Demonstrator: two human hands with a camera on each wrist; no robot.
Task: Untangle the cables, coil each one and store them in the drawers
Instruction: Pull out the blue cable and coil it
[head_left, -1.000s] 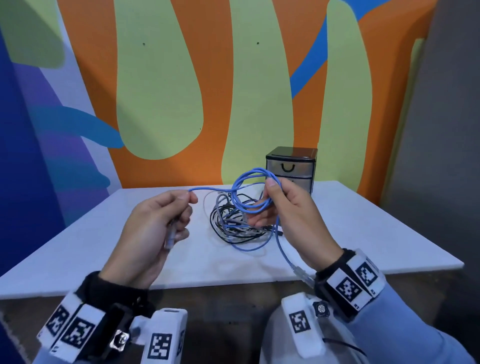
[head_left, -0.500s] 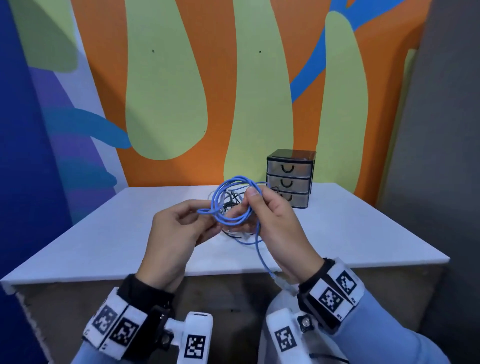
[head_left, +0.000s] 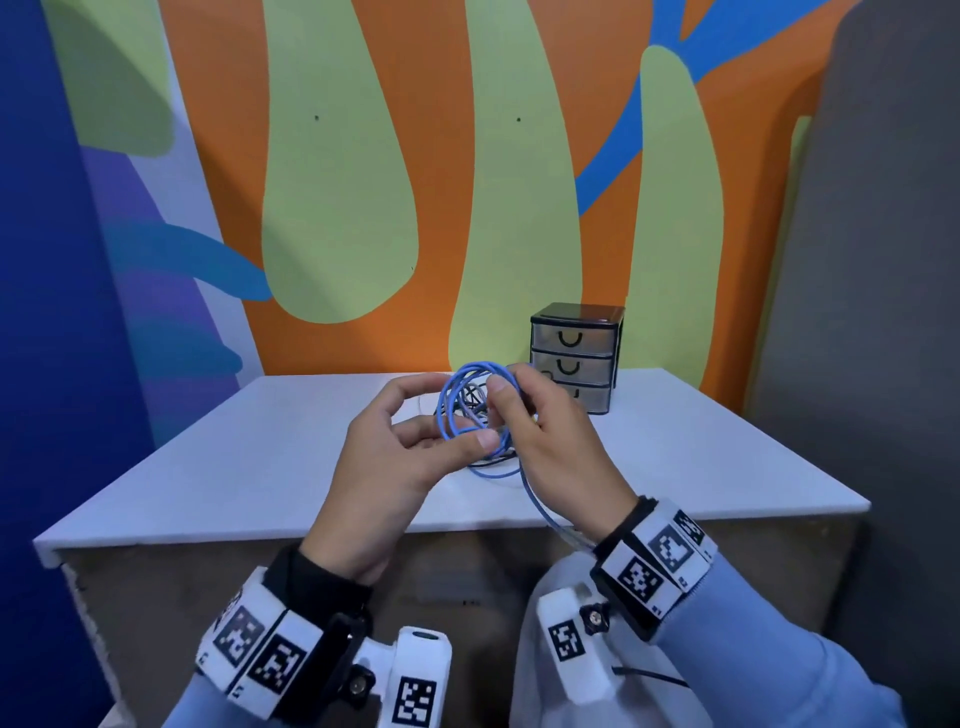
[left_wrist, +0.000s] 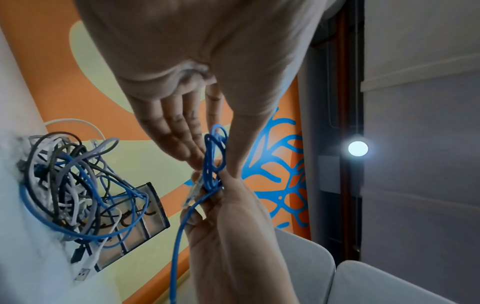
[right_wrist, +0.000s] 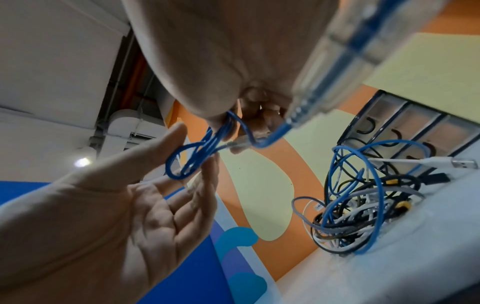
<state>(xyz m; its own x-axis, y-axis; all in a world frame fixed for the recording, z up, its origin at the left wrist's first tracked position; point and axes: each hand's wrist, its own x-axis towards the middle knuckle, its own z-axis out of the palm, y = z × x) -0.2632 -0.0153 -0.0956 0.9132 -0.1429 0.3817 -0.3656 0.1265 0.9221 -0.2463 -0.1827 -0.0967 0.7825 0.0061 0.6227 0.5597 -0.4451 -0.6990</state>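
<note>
A blue cable (head_left: 445, 410) is wound into a small coil held up over the white table (head_left: 260, 467). My right hand (head_left: 511, 400) pinches the coil's right side between thumb and fingers. The cable's tail hangs down to a clear plug (head_left: 574, 540) by my right wrist. My left hand (head_left: 447, 431) has straight, spread fingers; its thumb touches the coil's lower edge (left_wrist: 214, 156). In the right wrist view the coil (right_wrist: 187, 162) sits between that thumb and those fingers. A tangle of cables (left_wrist: 72, 195) lies on the table behind. The three-drawer unit (head_left: 574, 358) stands shut.
The tangle (right_wrist: 363, 201) holds another blue cable plus white, grey and black ones with USB plugs, right in front of the drawers (right_wrist: 405, 123). A painted wall rises behind the table and a grey panel stands to the right. The table's near edge is below my hands.
My left hand brought the stretched blue cable in to the right hand, adding it to the coil. Its fingers have since spread from a pinch. Both hands sit closer together.
</note>
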